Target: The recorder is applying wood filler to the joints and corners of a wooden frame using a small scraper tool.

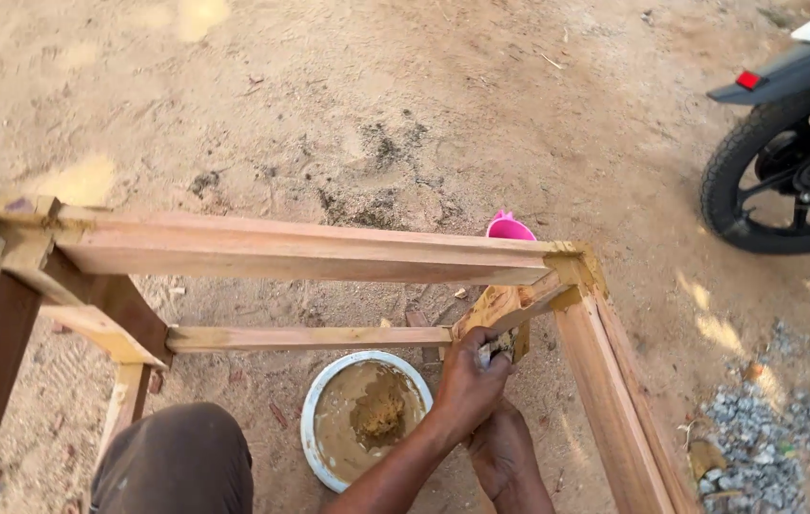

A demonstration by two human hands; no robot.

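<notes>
Hand (470, 381) beside putty-filled bowl (315, 419)

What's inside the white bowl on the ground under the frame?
The white bowl holds wet brown paste with a lumpy darker clump at its middle. Its lower right rim is covered by the forearm of the left hand; the bottom cannot be seen.

The left hand (467, 385) lies on top of the right hand (500, 447), fingers (493, 354) closed against the diagonal corner brace (510, 306) of the wooden frame (300, 247). Left of the fingers and below them, a bowl (315, 419) of paste (376, 414) sits on the sandy ground (376, 114) inside the frame. Beyond the fingers, behind the top rail, stands a small cup (510, 228). Far right of the fingers is a motorcycle wheel (786, 181), with gravel (786, 419) nearer on that side. A knee (177, 457) is well left.
</notes>
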